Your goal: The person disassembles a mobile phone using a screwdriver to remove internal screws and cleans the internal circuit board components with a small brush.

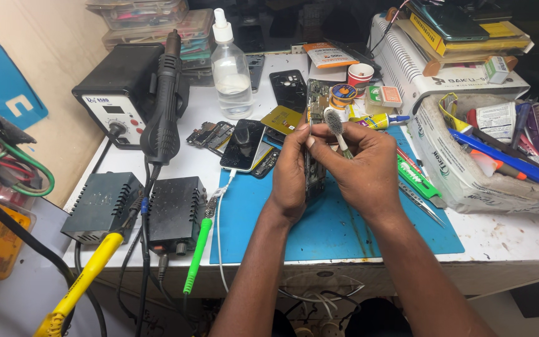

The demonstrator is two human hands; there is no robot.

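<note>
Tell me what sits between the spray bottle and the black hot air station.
In the head view, the black hot air handpiece stands upright between the spray bottle and the hot air station.

Blue, black and white, with streaks of green and yellow

The bench (519, 240) is white and stained, under a blue mat (332, 231). The toothbrush (335, 128) has grey bristles on a white-and-green handle; the phone frame (315, 143) is dark with green board. At ten o'clock stand a black-and-white station (116, 93) with red knobs and a black hot-air wand (162, 106); at eight, black boxes (138, 209) with yellow iron (88, 274) and green iron (196, 253). The cup (360, 73) at twelve is red and white.
</note>
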